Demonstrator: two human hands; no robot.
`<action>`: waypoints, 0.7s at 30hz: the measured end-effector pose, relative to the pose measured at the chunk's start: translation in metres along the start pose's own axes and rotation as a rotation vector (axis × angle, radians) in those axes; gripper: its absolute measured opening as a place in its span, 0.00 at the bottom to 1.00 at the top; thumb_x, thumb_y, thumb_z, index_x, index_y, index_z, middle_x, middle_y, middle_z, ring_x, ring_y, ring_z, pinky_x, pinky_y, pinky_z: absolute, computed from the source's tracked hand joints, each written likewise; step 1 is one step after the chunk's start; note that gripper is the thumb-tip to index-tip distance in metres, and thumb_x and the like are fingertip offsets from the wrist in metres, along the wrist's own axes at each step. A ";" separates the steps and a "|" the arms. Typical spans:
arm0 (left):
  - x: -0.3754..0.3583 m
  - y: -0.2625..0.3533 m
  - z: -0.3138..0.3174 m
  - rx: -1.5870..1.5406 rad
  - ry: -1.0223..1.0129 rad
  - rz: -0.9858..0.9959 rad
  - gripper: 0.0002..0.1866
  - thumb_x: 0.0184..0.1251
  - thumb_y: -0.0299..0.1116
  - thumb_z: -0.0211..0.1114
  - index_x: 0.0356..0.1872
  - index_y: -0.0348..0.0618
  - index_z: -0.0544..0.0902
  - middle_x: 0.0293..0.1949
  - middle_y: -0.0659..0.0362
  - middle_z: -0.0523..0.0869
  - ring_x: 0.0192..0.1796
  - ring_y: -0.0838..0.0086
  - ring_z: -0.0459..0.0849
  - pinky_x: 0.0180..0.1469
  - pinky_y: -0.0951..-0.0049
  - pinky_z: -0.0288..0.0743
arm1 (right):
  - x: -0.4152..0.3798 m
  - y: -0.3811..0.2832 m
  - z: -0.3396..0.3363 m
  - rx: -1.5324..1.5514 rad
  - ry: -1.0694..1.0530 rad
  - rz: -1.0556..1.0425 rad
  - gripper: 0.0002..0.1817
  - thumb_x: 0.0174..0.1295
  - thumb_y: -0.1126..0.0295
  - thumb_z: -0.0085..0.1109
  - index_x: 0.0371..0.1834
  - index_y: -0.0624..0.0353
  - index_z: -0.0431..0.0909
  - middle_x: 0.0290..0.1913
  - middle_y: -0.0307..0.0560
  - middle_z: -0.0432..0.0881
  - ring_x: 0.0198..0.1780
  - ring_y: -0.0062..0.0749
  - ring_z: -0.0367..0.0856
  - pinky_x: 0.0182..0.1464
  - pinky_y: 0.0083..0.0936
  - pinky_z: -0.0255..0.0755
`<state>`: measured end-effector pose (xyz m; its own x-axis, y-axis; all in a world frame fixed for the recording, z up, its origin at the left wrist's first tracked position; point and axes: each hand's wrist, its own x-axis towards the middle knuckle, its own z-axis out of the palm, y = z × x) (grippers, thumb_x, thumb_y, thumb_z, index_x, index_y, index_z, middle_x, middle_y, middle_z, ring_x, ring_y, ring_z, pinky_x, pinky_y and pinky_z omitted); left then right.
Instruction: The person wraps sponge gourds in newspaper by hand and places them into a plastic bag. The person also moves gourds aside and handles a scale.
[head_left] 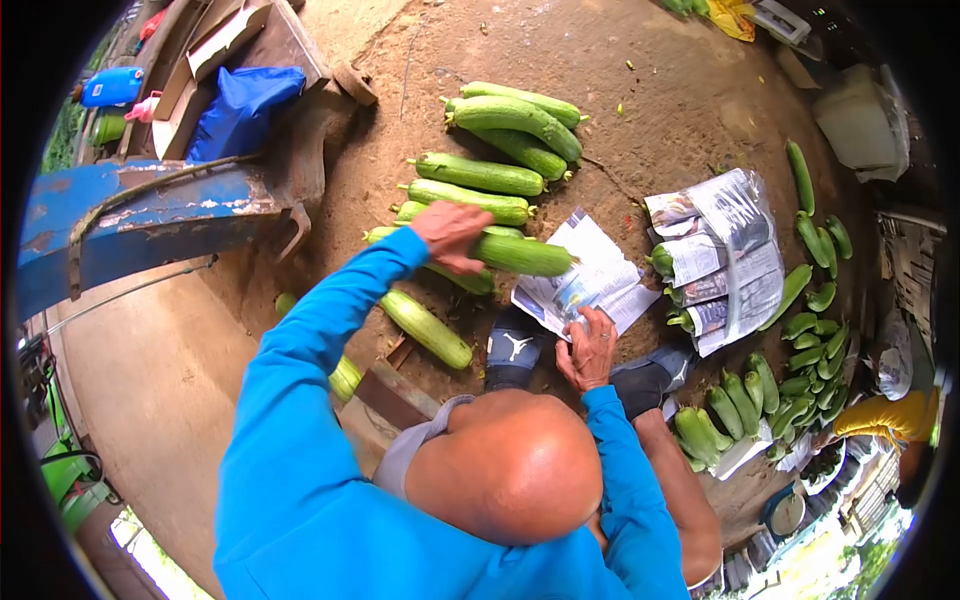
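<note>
My left hand is closed around a long green gourd, whose far end reaches over an open newspaper sheet. That sheet lies across my lower legs and the ground between them. With bent fingers, my right hand grips the sheet's near edge. Several similar gourds lie side by side on the ground beyond my left hand, and another gourd rests nearer my left knee. To the right is a bundle of newspaper-wrapped gourds under clear plastic, their ends sticking out.
Many smaller green gourds lie in groups at the right. A blue metal beam stands out at the left, beside a blue bag. Another person's yellow sleeve shows at the far right. A pale plastic container sits upper right.
</note>
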<state>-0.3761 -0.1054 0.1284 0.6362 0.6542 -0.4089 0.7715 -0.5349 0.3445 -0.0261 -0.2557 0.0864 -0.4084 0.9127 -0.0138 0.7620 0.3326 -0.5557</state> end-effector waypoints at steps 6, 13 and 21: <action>-0.001 -0.052 -0.021 0.037 0.198 -0.175 0.35 0.62 0.63 0.63 0.57 0.41 0.77 0.50 0.47 0.79 0.54 0.53 0.77 0.56 0.49 0.70 | -0.008 0.012 0.014 0.091 -0.041 0.117 0.12 0.49 0.72 0.68 0.37 0.55 0.78 0.61 0.51 0.74 0.66 0.56 0.69 0.64 0.52 0.65; 0.127 -0.098 -0.038 0.539 0.690 -0.161 0.34 0.62 0.56 0.66 0.63 0.47 0.74 0.55 0.48 0.79 0.58 0.51 0.77 0.59 0.50 0.71 | -0.010 0.024 0.011 0.221 -0.085 0.172 0.12 0.49 0.74 0.67 0.36 0.57 0.77 0.55 0.53 0.76 0.60 0.56 0.72 0.60 0.50 0.69; 0.095 -0.106 -0.066 -0.039 0.202 -0.181 0.33 0.50 0.55 0.70 0.51 0.40 0.76 0.44 0.44 0.82 0.51 0.48 0.83 0.53 0.50 0.76 | -0.007 0.038 0.009 0.252 -0.037 0.208 0.11 0.50 0.76 0.67 0.36 0.58 0.76 0.50 0.53 0.76 0.54 0.57 0.74 0.56 0.51 0.71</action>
<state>-0.3976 0.0486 0.1088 0.4705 0.8328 -0.2918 0.8694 -0.3810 0.3146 0.0011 -0.2512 0.0581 -0.2786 0.9442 -0.1757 0.6842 0.0667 -0.7262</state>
